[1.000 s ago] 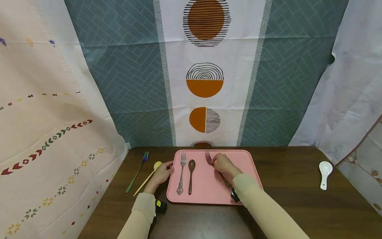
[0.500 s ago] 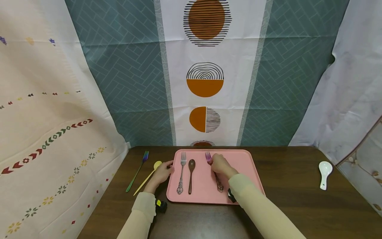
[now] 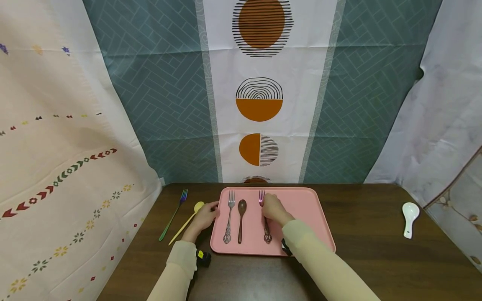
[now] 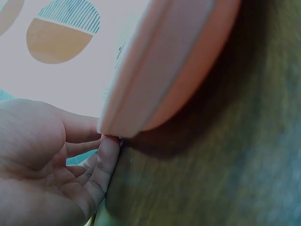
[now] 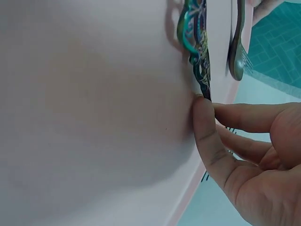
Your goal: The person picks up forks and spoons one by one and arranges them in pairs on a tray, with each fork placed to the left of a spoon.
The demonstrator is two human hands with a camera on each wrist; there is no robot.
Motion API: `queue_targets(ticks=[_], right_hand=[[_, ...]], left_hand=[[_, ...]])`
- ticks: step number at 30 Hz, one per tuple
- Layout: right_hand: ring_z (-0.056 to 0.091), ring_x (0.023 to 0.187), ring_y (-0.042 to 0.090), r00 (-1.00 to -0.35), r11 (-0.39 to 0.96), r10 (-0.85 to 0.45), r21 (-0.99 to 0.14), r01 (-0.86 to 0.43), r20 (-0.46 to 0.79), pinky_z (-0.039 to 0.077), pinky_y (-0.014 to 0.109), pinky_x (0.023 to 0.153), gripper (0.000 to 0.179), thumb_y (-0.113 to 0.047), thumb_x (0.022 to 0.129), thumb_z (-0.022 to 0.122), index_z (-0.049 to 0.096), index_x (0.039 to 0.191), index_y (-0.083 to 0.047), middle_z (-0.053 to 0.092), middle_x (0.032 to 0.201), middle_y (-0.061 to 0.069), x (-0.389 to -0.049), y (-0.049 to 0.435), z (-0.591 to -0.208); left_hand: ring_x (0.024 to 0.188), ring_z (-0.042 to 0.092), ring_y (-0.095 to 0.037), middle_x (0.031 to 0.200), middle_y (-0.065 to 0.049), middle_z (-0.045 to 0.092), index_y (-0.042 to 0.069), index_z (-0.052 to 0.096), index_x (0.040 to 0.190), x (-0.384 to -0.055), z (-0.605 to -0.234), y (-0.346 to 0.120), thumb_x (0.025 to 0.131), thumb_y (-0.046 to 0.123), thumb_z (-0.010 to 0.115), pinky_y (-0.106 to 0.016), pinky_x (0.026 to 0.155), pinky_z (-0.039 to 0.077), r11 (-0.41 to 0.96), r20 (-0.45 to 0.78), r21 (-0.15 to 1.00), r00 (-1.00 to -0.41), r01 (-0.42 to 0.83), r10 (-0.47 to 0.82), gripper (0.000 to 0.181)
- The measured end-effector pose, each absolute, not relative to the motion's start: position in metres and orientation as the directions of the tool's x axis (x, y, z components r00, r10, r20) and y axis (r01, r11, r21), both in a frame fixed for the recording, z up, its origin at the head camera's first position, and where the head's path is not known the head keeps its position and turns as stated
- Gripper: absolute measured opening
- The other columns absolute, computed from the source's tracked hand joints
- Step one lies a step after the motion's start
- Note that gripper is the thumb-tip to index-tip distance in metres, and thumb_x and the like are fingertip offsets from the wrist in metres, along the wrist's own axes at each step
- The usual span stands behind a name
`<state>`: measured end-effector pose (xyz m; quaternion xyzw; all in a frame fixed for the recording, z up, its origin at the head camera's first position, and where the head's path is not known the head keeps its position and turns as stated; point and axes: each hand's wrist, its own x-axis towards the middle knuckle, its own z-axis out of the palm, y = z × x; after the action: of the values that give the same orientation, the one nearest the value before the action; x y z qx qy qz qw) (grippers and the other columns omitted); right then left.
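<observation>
A pink rectangular tray (image 3: 303, 205) lies on the brown table. On its left half rest a silver fork (image 3: 228, 219) with an ornate handle and a dark brown spoon (image 3: 242, 207), side by side. My right hand (image 3: 275, 207) pinches a purplish fork (image 3: 267, 235) between thumb and fingers, right of the spoon. In the right wrist view, its openwork handle (image 5: 201, 44) has a green-blue sheen and lies close over the tray. My left hand (image 3: 204, 217) holds the tray's left rim; the left wrist view has thumb and fingers at the tray corner (image 4: 127, 110).
Left of the tray lie a green-handled fork (image 3: 174, 217) with blue-purple tines and a yellow spoon (image 3: 188, 221), the latter close to my left hand. A white spoon (image 3: 408, 219) lies far right. Patterned cloths hang behind the table (image 3: 361, 225) and at both sides.
The purplish fork has turned from slanting to nearly upright in view, parallel to the spoon, its handle end swinging left. My right hand shifted slightly left with it. My left hand stayed put.
</observation>
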<state>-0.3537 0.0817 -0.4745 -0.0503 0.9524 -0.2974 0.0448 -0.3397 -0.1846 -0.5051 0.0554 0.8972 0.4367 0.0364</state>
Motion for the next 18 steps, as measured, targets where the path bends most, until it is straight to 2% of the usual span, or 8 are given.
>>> queue_targets(ticks=[3, 9, 18], right_hand=[[0.059, 0.059, 0.021, -0.992, 0.832, -0.111, -0.552, -0.061, -0.057, 0.045, 0.026, 0.046, 0.034, 0.015, 0.083, 0.059, 0.049, 0.063, -0.01, 0.057, 0.068, 0.01, -0.3539, 0.0787, -0.4742], [0.065, 0.061, 0.023, -0.994, 0.823, -0.079, -0.568, -0.025, -0.071, 0.053, 0.029, 0.048, 0.025, 0.012, 0.088, 0.06, 0.055, 0.07, -0.006, 0.06, 0.073, 0.012, -0.3529, 0.0754, -0.4737], [0.065, 0.057, 0.022, -0.995, 0.825, -0.08, -0.565, -0.031, -0.062, 0.053, 0.029, 0.048, 0.029, 0.012, 0.088, 0.059, 0.052, 0.068, -0.006, 0.06, 0.071, 0.013, -0.3492, 0.0724, -0.4746]], left_hand=[[0.105, 0.057, -0.03, 0.113, -0.015, 0.06, -0.007, 0.051, 0.149, -0.3392, -0.5045, -0.1844, 0.105, 0.008, 0.054, -0.04, 0.089, 0.044, 0.612, -0.021, 0.788, -0.991, 0.064, 0.13, 0.047], [0.096, 0.058, -0.026, 0.107, -0.013, 0.06, -0.006, 0.051, 0.149, -0.3384, -0.5028, -0.1841, 0.105, 0.008, 0.054, -0.037, 0.082, 0.044, 0.611, -0.02, 0.789, -0.991, 0.064, 0.13, 0.046], [0.097, 0.057, -0.026, 0.108, -0.013, 0.059, -0.006, 0.051, 0.149, -0.3391, -0.5041, -0.184, 0.105, 0.009, 0.053, -0.038, 0.083, 0.044, 0.619, -0.027, 0.783, -0.992, 0.056, 0.124, 0.047]])
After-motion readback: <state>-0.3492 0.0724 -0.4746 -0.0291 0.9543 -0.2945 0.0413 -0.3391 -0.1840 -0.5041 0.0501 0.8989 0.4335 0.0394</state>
